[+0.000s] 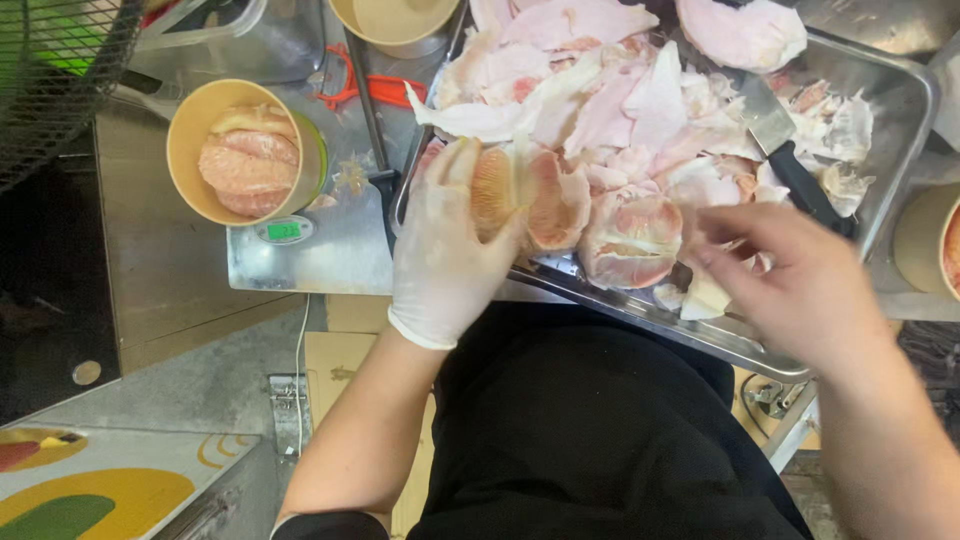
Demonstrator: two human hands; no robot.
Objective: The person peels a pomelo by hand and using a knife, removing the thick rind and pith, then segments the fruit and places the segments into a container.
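My left hand (445, 250), in a thin white glove, grips a peeled pink pomelo piece (530, 200) at the near edge of a metal tray (900, 100). My right hand (790, 275) is bare and pinches a scrap of white membrane (705, 297) over the tray's near rim. Between the hands lies another pink pomelo chunk (632, 240). The tray is heaped with pale pink and white pomelo peel (600, 90). A knife with a black handle (795, 165) rests in the tray beyond my right hand.
A tan paper bowl (190, 130) holding peeled pomelo segments stands on a small digital scale (300, 250) at the left. Another tan bowl (395, 25) sits at the top, a third (925, 240) at the right edge. A wire fan guard (60, 70) fills the top left.
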